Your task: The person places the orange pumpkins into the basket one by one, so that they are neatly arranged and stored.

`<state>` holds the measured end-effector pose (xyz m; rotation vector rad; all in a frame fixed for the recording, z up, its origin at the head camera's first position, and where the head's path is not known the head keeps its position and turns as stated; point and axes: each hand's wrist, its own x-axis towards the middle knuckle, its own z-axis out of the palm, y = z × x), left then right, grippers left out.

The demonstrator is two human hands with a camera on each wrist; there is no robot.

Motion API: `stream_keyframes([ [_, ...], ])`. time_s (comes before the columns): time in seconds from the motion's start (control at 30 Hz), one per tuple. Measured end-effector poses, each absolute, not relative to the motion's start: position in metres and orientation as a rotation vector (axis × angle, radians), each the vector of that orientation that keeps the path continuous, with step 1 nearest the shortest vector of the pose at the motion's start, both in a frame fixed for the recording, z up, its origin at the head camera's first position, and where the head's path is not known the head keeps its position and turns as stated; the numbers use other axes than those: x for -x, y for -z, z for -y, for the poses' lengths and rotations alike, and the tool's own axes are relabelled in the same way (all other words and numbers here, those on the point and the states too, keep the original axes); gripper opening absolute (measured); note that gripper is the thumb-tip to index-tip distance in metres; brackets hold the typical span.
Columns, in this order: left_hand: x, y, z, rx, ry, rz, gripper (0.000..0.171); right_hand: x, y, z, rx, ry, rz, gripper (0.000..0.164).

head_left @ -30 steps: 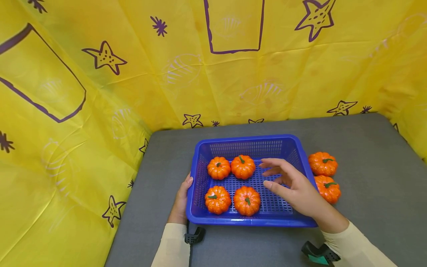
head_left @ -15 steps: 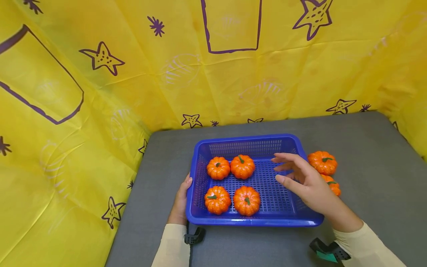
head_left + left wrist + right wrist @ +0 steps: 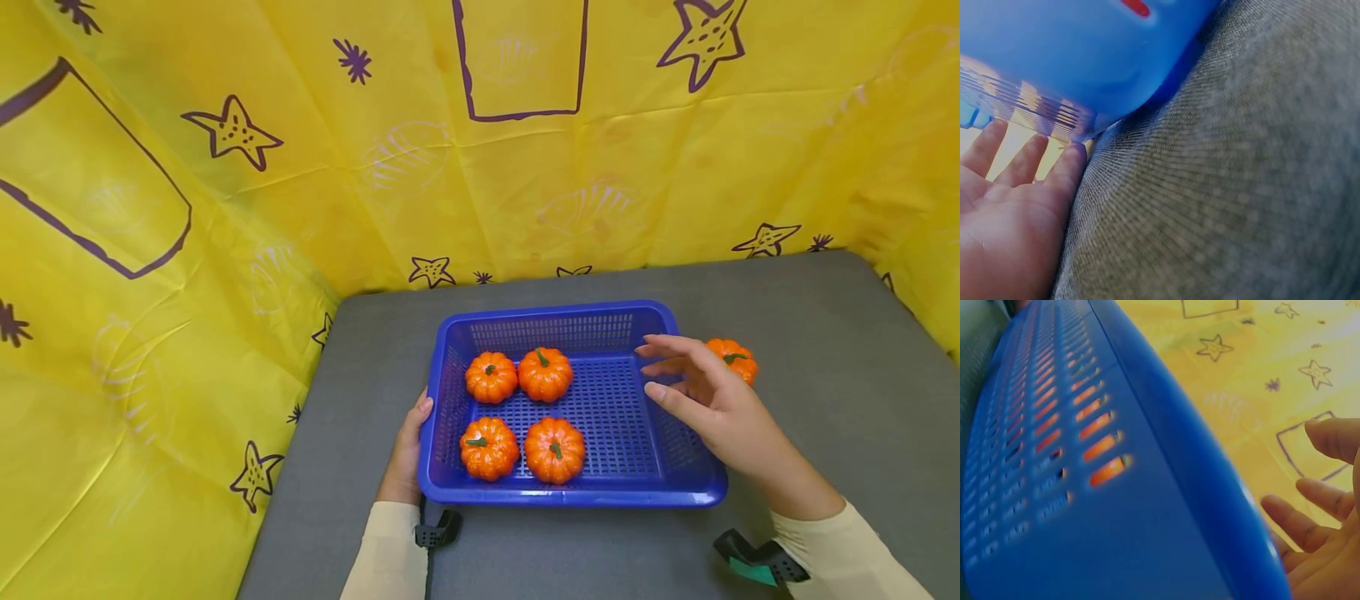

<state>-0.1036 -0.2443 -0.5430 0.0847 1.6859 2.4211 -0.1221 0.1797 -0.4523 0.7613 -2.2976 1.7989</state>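
A blue plastic basket [image 3: 562,497] with slotted walls sits on the table, holding several small orange pumpkins with green stems. Two are at the back, a left one [image 3: 491,377] and a right one [image 3: 546,375]. In front lie another left one [image 3: 489,448] and right one [image 3: 555,451]. My left hand [image 3: 405,454] holds the basket's left side, thumb at the rim and fingertips against the slotted wall [image 3: 1029,100]. My right hand [image 3: 720,400], fingers spread and slightly bent, hovers over the right rim, holding nothing. Behind it shows part of an outside pumpkin [image 3: 738,362].
The grey table [image 3: 840,350] stretches beyond the basket on both sides. Yellow cloth [image 3: 525,183] with starfish drawings hangs behind the table and along its sides. A black wrist strap [image 3: 438,531] is on the left arm, another [image 3: 761,562] on the right.
My right hand has moved rightward from above the basket's middle to its right rim, and now hides the nearer outside pumpkin. The left hand, the basket and the pumpkins inside stay put.
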Motion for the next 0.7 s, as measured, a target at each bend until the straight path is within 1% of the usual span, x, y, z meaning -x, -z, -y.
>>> stream_keyframes([
  [0.23,0.103,0.543,0.245,-0.061,-2.408,-1.708,0.074,0.123,0.451,-0.188,-0.733,-1.805,2.271,0.061],
  [0.47,0.106,0.545,0.244,-0.058,-2.416,-1.690,0.075,0.122,0.452,-0.200,-0.643,-1.764,2.315,0.057],
  [0.7,0.105,0.540,0.242,-0.104,-2.429,-1.667,0.071,0.123,0.460,-0.212,-0.565,-1.748,2.334,0.055],
])
